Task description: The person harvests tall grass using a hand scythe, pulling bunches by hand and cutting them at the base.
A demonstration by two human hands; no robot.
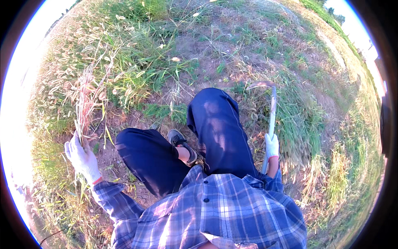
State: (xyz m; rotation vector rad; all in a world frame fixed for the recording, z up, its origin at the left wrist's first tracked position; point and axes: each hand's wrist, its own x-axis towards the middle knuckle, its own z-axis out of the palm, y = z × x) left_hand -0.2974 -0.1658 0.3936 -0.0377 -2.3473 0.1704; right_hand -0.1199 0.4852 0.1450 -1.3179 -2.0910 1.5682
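Note:
My left hand [81, 155], in a white knit glove, is closed round the lower ends of a bunch of dry grass stalks [86, 101]. The stalks stand up from the fist, and their thin tops fan out over the seed-headed grass behind. On the other side, my right hand [272, 146], gloved too, grips the long pale handle of a sickle [273, 108]. Its curved, brownish blade points left at the far end, above the ground beyond my right knee. The handle's lower end shows below the hand, beside my thigh.
Tall grass with seed heads [66, 62] grows at the left and far left. Bare soil [199, 58] with scattered straw lies ahead of my knees. Flattened green grass [296, 120] lies to the right of the sickle. My bent knees and one shoe [177, 137] are in the middle.

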